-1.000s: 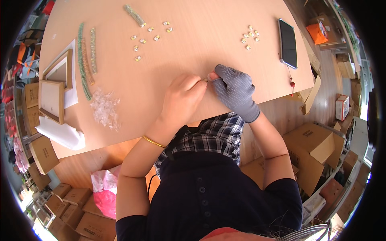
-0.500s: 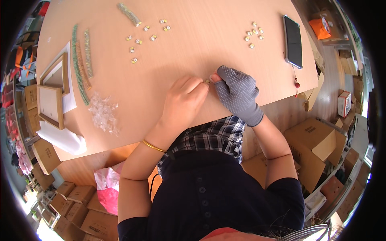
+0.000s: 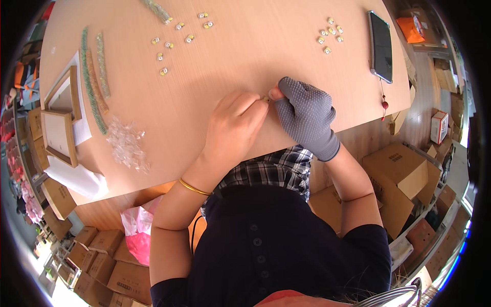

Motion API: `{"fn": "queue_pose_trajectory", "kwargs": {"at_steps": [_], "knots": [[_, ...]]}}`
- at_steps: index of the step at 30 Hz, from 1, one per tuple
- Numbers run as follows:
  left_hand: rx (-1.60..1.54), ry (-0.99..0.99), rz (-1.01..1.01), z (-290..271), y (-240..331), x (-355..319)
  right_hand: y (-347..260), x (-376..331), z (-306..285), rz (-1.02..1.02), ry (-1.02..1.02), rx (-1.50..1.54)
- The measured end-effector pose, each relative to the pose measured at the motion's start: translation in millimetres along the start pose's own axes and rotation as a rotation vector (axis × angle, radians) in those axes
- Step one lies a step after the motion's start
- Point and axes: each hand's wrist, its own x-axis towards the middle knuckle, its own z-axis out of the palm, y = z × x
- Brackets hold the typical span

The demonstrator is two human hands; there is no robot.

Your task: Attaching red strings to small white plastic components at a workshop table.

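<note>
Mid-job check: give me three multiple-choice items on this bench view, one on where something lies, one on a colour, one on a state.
1. Where does the phone lie on the table?
A. near the far right edge
B. by the left edge
C. under the hands

2. What colour is the glove on the right hand?
A. red
B. grey
C. white

3. How is the left hand?
A. gloved
B. bare, fingertips meeting the right hand's over a small piece
C. resting on the phone

Key: 1 A, the dark phone sits flat by the right edge. 2 B, the knit glove is grey with dots. 3 B, the left hand is bare, with a gold bangle at the wrist.
</note>
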Motion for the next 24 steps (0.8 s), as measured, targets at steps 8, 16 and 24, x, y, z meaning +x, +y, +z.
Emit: {"fn": "queue_pose_trajectory", "kwargs": {"at_steps": [8,16,24], "knots": [[0.009,0.012,0.008,1.4,-0.2,0.1,0.7,-0.5,1.5,0.052,0.054,0.112],[0.016,0.029,0.026,2.6,0.1,0.5,-1.2,-1.2,0.4,0.014,0.05,0.025],[0.008,0.025,0.02,2.8,-0.4,-0.2,-0.2,1.7,0.4,0.004,-0.006,-0.024]]}}
